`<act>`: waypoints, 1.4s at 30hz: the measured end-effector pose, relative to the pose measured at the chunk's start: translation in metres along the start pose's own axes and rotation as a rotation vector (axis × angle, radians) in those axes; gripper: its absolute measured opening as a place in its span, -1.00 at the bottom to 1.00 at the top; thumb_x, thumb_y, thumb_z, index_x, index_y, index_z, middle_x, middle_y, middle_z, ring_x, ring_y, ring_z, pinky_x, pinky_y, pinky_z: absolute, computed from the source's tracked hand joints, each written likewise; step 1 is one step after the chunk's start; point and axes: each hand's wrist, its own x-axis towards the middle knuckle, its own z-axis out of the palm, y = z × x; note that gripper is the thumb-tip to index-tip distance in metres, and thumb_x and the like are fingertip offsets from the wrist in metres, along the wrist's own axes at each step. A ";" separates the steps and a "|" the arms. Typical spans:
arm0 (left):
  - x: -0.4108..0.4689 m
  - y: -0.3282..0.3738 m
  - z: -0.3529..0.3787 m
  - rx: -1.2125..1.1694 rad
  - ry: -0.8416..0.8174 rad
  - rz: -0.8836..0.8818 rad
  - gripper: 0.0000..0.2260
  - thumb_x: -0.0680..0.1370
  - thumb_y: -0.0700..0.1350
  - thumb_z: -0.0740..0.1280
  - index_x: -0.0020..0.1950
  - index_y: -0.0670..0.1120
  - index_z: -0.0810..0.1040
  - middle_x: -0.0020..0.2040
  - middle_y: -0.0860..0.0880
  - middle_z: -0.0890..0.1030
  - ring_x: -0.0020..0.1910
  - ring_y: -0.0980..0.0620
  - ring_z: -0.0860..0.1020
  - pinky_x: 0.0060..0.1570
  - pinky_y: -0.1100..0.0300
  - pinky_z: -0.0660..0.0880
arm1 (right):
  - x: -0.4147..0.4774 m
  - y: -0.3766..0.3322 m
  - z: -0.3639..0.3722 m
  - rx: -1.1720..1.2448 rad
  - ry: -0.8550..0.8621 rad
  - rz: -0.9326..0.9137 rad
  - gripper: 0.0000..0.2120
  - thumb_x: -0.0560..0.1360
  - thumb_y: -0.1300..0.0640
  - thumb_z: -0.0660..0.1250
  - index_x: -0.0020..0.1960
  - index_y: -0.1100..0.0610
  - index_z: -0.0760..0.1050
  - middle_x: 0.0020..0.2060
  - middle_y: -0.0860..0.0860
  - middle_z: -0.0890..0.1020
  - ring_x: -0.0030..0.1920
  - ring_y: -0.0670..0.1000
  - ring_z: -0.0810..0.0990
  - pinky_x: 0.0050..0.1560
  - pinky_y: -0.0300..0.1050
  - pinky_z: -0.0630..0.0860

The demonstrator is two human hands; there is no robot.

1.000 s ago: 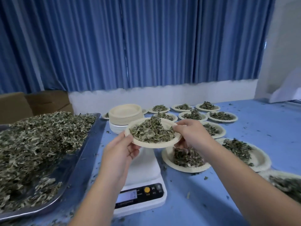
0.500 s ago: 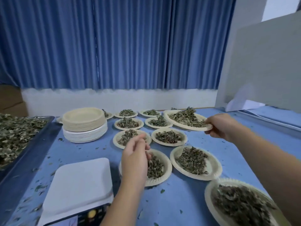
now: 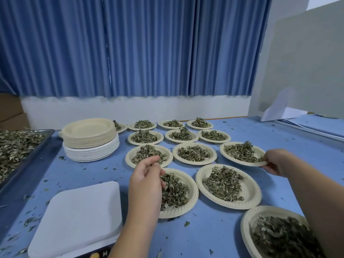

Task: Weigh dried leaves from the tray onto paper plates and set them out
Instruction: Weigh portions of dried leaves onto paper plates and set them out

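A blue table (image 3: pixel 297 138) fills the scene. At the far left, a metal tray (image 3: pixel 31 155) holds the heap of dried leaves (image 3: pixel 13 146). The white scale (image 3: pixel 78 216) sits near left with nothing on its platform. Beyond it stands a stack of empty plates (image 3: pixel 89 138). Filled plates (image 3: pixel 255 194) lie in rows from centre to right. The right hand (image 3: pixel 275 162) pinches the near rim of a leaf-filled plate (image 3: pixel 223 151) at the right end of one row. The left hand (image 3: pixel 147 175) hovers over the near centre plate with its fingers curled; I cannot tell whether they hold leaves.
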 end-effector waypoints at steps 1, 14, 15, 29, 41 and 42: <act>0.000 0.000 0.000 0.005 -0.001 -0.004 -0.76 0.59 -0.19 0.24 -0.04 0.13 0.60 -0.42 0.17 0.53 -0.48 0.17 0.45 -0.36 0.22 0.39 | 0.002 0.001 0.003 -0.007 -0.002 0.001 -0.81 0.60 0.32 0.12 -0.19 0.29 0.36 -0.39 0.13 0.47 -0.77 -0.01 0.37 -0.72 -0.29 0.35; 0.002 -0.001 0.000 0.005 -0.003 -0.030 -0.77 0.62 -0.13 0.20 -0.05 0.14 0.60 -0.42 0.17 0.54 -0.50 0.16 0.46 -0.38 0.19 0.36 | 0.005 -0.007 0.012 0.036 -0.008 -0.060 -0.82 0.57 0.29 0.24 0.13 0.28 0.31 0.06 0.28 0.52 -0.40 0.16 0.61 -0.35 -0.09 0.51; 0.002 -0.001 0.000 0.002 -0.003 -0.032 -0.77 0.62 -0.13 0.20 -0.05 0.13 0.60 -0.42 0.17 0.54 -0.50 0.16 0.46 -0.39 0.19 0.36 | 0.003 -0.007 0.013 0.037 -0.015 -0.070 -0.82 0.57 0.27 0.24 0.14 0.27 0.32 0.02 0.27 0.51 -0.43 0.15 0.61 -0.37 -0.10 0.52; -0.005 0.024 -0.017 -0.188 0.005 -0.079 -0.78 0.61 -0.18 0.21 -0.02 0.04 0.63 -0.32 0.03 0.57 -0.48 0.11 0.45 -0.42 0.22 0.35 | -0.090 -0.040 0.031 0.096 -0.317 -0.245 -0.86 0.57 0.21 0.27 -0.11 0.27 0.52 -0.36 0.13 0.60 -0.40 0.02 0.57 -0.38 -0.15 0.59; 0.023 0.089 -0.204 0.435 0.049 0.133 -0.78 0.61 -0.20 0.22 -0.08 0.02 0.62 -0.26 -0.02 0.59 -0.49 0.10 0.47 -0.42 0.21 0.36 | -0.229 -0.087 0.137 0.163 -0.758 -0.514 -0.87 0.51 0.19 0.36 0.02 0.22 0.54 -0.28 0.07 0.64 -0.29 0.04 0.66 -0.38 -0.19 0.55; 0.025 0.091 -0.224 0.536 0.070 0.159 -0.78 0.61 -0.17 0.22 -0.10 0.05 0.61 -0.27 0.01 0.59 -0.48 0.10 0.48 -0.41 0.22 0.38 | -0.238 -0.089 0.150 0.161 -0.779 -0.533 -0.86 0.52 0.18 0.35 0.04 0.23 0.54 -0.26 0.07 0.65 -0.27 0.04 0.66 -0.35 -0.17 0.56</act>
